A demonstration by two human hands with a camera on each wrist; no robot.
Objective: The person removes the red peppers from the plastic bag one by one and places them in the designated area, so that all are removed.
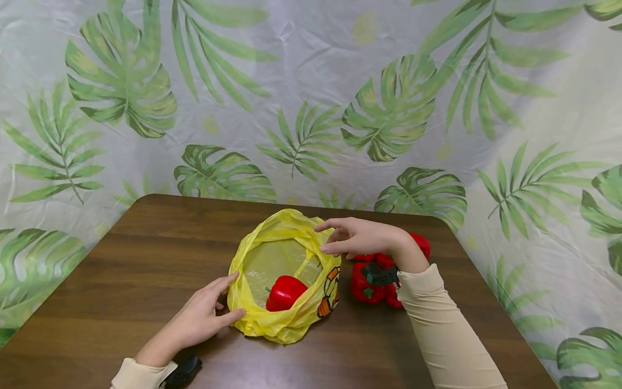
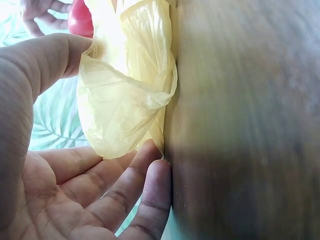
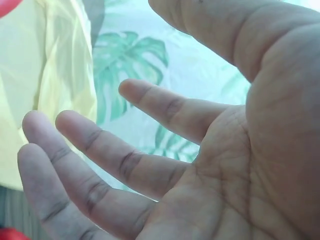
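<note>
A yellow plastic bag [image 1: 235,302] stands on the table with its mouth spread wide. Inside it lies a red bell pepper [image 1: 286,293], its green stem toward the left. My left hand [image 1: 201,316] touches the bag's left side, thumb and fingers spread apart. In the left wrist view the thumb [image 2: 65,55] meets the bag's rim, and fingertips lie against its lower part near the tabletop. Over the bag's right rim hovers my right hand [image 1: 362,236], fingers loosely bent and nothing in them. The right wrist view shows its palm [image 3: 220,185] and spread fingers.
Several red bell peppers [image 1: 362,281] sit together right of the bag, partly hidden beneath my right forearm and wrist camera. The brown wooden table [image 1: 146,259] ends at a leaf-patterned curtain [image 1: 311,81] behind.
</note>
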